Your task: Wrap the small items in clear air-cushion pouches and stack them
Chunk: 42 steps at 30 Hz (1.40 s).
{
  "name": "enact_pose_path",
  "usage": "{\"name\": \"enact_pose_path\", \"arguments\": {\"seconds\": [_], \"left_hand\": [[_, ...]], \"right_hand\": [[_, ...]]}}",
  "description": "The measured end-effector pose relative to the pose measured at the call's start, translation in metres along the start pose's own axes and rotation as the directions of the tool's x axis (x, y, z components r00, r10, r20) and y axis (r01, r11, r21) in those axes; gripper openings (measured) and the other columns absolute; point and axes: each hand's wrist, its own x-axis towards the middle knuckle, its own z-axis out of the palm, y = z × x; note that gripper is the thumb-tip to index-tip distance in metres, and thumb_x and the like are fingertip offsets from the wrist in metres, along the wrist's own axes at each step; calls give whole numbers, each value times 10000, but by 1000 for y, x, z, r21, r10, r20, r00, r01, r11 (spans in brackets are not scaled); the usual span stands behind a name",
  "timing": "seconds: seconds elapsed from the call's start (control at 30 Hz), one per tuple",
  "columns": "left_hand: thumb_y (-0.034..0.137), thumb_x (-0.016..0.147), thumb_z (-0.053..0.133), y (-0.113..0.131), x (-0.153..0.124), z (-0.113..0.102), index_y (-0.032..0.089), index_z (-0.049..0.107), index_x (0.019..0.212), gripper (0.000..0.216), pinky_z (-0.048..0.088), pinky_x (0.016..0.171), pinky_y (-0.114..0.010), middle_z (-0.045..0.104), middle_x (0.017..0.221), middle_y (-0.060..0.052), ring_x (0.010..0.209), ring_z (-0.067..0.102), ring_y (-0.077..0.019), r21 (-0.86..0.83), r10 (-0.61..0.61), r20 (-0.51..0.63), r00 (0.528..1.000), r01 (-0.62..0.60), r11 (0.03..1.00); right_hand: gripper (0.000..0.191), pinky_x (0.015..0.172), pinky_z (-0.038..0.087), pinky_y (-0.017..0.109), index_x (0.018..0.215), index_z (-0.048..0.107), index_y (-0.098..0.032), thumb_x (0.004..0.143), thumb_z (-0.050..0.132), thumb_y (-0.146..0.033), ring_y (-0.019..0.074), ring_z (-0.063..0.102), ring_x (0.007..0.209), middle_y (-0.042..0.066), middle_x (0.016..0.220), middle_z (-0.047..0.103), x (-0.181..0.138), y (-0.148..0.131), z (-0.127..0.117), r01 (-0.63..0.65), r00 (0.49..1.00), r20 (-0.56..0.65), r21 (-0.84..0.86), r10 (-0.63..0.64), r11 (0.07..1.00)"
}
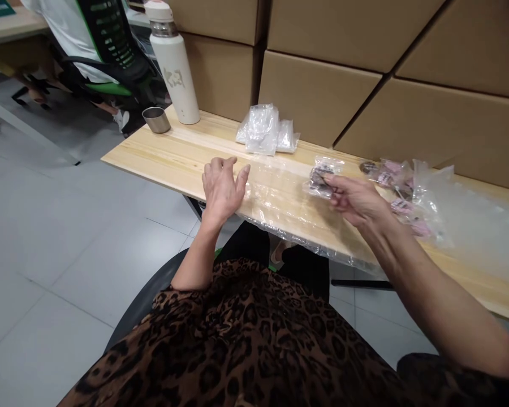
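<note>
We see the right hand reaching in from the right, its forearm running slantwise from the near right corner toward the middle of the wooden table. Its thumb and forefinger are pinched together on a small clear packet with something dark inside, while the other fingers curl in under the palm. We find this packet right of the table's middle, just above or on the wood; which of the two, we cannot tell.

To the left, we see the left hand with its back turned up and its wrist near the table's near edge. Its fingers are bent and close to one another, the thumb standing apart to the right, and we make out nothing between them. Just right of it, a clear plastic sheet spreads over the wood and along the near edge; whether the fingertips touch it, we cannot tell.

Beyond the sheet we see a pile of clear packets near the cardboard boxes. Right of the right hand lie pink-labelled packets, beside translucent bags.
</note>
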Motion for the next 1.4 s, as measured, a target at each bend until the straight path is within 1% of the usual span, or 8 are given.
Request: {"name": "enact_pose_path", "arguments": {"seconds": [0.2,0.33,0.43,0.57,0.67,0.83,1.17,1.4], "left_hand": [[497,1005,604,6,27,4,119,704,1163,422,472,1111,-511,674,1279,-218,1235,605,-366,287,-100,301,948,10,958],[276,959,598,8,33,11,192,642,889,118,505,982,-427,710,1060,-115,1050,645,-274,121,-63,354,933,22,992],[228,945,628,8,37,17,210,561,794,166,497,871,-369,650,862,-45,870,615,-205,-219,22,346,938,58,974],[336,1005,685,22,39,31,194,599,785,276,485,762,-316,626,782,-34,749,591,-159,-655,106,519,848,315,687],[402,1047,652,38,41,42,169,655,807,335,517,785,-307,696,877,-69,767,638,-152,-720,53,582,812,483,498],[95,986,651,48,50,55,155,674,943,77,530,734,-257,699,818,-19,658,642,-104,-731,-195,564,802,595,335],[54,875,794,55,70,72,138,663,642,280,318,514,-219,588,529,18,465,471,-64,-593,-2,702,712,587,552],[28,907,762,71,64,76,140,644,701,262,376,529,-213,663,593,-19,502,551,-76,-642,50,700,713,596,483]], "right_hand": [[144,318,251,178,802,727,-139,833,867,-144,47,420,410,-29,573,551,31,-4,41,-89,994,57,-91,95,992],[163,318,226,172,792,714,-139,842,870,-139,45,416,406,-19,562,565,37,0,52,-86,993,73,-148,98,985],[170,332,222,181,776,696,-129,899,814,-122,44,401,399,-16,545,558,33,-3,57,-110,992,41,-186,120,976],[232,349,218,200,741,652,-137,936,771,-102,54,395,398,-25,516,510,24,-8,61,-123,991,25,-198,130,973],[304,355,195,198,692,599,-162,947,750,-93,50,378,398,-33,512,482,23,-8,59,-130,989,53,-158,140,979],[211,376,195,189,768,643,-150,938,753,-93,41,370,423,-27,572,521,34,1,45,-143,979,141,-28,146,989],[266,411,168,203,690,585,-164,820,789,-54,38,357,454,-36,557,494,45,13,33,-98,963,259,69,76,993],[297,419,165,202,668,577,-168,735,851,-75,41,390,463,-23,548,523,46,17,29,-38,950,312,28,28,999]]}}
